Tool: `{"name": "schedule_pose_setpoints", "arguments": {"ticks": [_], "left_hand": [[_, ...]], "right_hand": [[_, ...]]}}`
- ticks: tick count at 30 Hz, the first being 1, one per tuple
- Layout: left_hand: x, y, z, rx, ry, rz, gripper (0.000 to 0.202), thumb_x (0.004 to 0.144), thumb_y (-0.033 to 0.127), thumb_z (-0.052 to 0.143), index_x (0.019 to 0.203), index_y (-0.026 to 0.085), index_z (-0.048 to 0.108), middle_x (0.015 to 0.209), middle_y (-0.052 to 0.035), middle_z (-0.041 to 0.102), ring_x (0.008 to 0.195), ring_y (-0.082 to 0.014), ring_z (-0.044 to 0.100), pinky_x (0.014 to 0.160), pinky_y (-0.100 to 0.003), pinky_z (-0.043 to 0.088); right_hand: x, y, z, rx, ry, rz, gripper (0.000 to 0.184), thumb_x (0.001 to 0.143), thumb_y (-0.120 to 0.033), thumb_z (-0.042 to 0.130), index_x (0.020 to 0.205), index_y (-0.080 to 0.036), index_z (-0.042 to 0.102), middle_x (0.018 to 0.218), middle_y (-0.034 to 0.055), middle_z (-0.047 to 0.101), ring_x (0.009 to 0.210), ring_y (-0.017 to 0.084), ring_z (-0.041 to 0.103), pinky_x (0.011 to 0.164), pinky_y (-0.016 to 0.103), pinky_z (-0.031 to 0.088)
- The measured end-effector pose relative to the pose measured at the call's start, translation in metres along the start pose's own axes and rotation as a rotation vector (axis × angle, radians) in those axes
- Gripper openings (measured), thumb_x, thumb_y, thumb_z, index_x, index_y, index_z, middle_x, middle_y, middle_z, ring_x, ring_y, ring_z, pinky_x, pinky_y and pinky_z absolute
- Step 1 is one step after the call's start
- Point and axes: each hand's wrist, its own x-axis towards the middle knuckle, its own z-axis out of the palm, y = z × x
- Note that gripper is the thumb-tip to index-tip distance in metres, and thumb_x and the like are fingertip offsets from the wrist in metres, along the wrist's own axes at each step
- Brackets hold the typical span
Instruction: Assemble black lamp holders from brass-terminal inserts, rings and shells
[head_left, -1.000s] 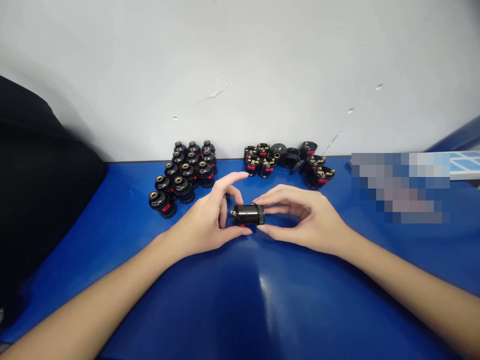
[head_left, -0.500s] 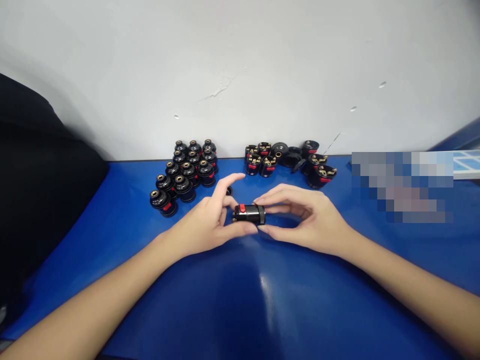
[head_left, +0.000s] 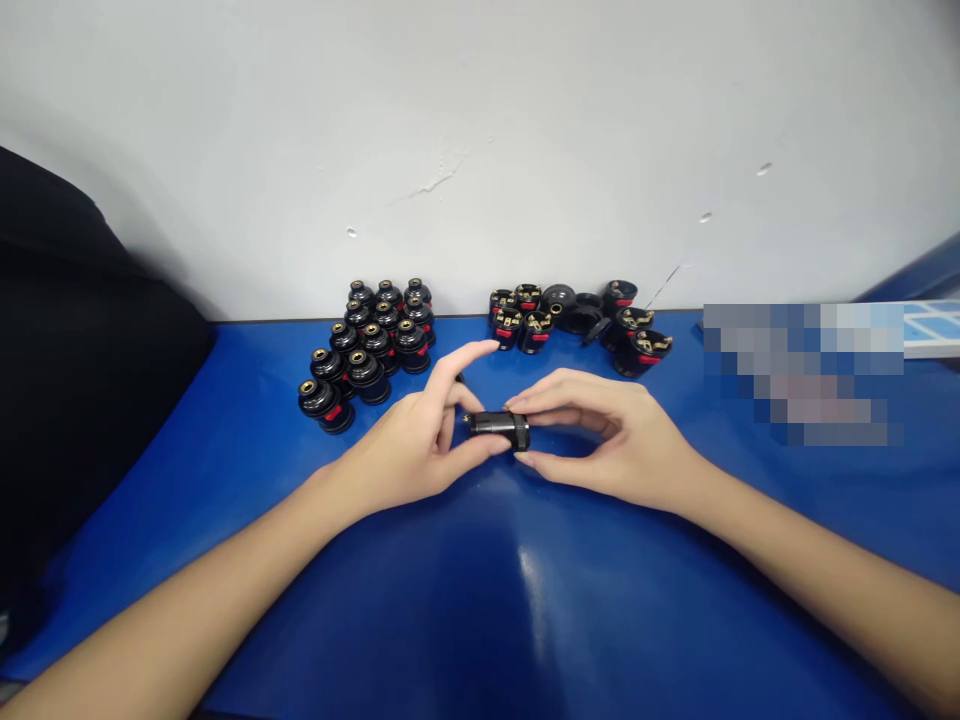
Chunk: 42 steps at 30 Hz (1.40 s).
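Note:
A black lamp socket [head_left: 495, 427] lies sideways between my hands over the blue table, its brass terminals pointing left and a ring around its right end. My left hand [head_left: 431, 425] pinches the body with the thumb and a bent finger, while its index finger stretches up and away. On the ring end, the fingertips and thumb of my right hand [head_left: 615, 430] are closed. No red switch shows on the held socket from this side. Partly hidden behind my left hand is a small dark piece [head_left: 459, 379].
Assembled black lamp sockets with domed caps [head_left: 367, 375] stand in rows at the back left. Socket bodies with bare brass terminals [head_left: 507, 325], a loose cap [head_left: 559, 300] and black rings [head_left: 583, 314] sit near the wall. A blurred patch [head_left: 810, 375] covers the right side.
The held socket has turned about its long axis: its red switch faced up before and is now out of sight. Both hands stay almost in place.

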Motion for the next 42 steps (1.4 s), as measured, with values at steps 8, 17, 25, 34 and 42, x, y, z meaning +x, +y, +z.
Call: {"name": "schedule_pose_setpoints", "arguments": {"ticks": [8,17,25,34,42], "left_hand": [[0.001,0.004,0.001,-0.06,-0.042,-0.139,0.076,0.109,0.051,0.058,0.169,0.029,0.017,0.088,0.0013,0.071,0.056,-0.0099,0.053,0.057,-0.023,0.043],[0.002,0.001,0.007,-0.251,0.043,-0.158,0.085,0.098,0.042,0.078,0.163,0.042,0.023,0.098,0.0011,0.065,0.063,-0.0089,0.058,0.053,-0.019,0.044],[0.003,0.001,0.009,-0.317,0.055,-0.159,0.088,0.088,0.032,0.088,0.155,0.035,0.031,0.104,0.0013,0.063,0.064,-0.0052,0.059,0.053,-0.015,0.045],[0.006,0.0,0.01,-0.44,0.082,-0.242,0.061,0.096,0.049,0.079,0.14,0.029,0.043,0.103,0.0001,0.067,0.055,-0.0067,0.066,0.044,-0.015,0.048],[0.004,-0.002,0.011,-0.172,0.2,0.04,0.058,0.092,0.033,0.085,0.136,0.025,0.048,0.112,-0.0048,0.071,0.087,-0.0123,0.071,0.08,-0.026,0.061]], "right_hand": [[-0.001,0.0,0.0,-0.008,0.004,-0.001,0.037,0.085,-0.019,0.089,0.119,-0.031,0.081,0.116,0.0058,0.078,0.108,0.027,0.081,0.099,0.045,0.072],[-0.001,0.001,-0.003,-0.18,0.031,-0.124,0.035,0.087,-0.019,0.087,0.119,-0.034,0.081,0.117,0.0062,0.08,0.107,0.027,0.08,0.091,0.041,0.073],[-0.001,0.002,-0.002,-0.199,0.073,-0.15,0.034,0.088,-0.023,0.087,0.12,-0.033,0.08,0.12,0.007,0.078,0.107,0.028,0.079,0.089,0.043,0.073],[0.0,0.0,-0.003,-0.228,-0.024,-0.164,0.037,0.093,-0.018,0.08,0.128,-0.032,0.075,0.128,0.0076,0.075,0.116,0.026,0.077,0.102,0.042,0.069],[-0.002,0.006,0.001,-0.022,-0.008,0.062,0.048,0.089,-0.032,0.09,0.132,-0.024,0.072,0.121,0.0089,0.079,0.103,0.026,0.083,0.098,0.043,0.072]]}}
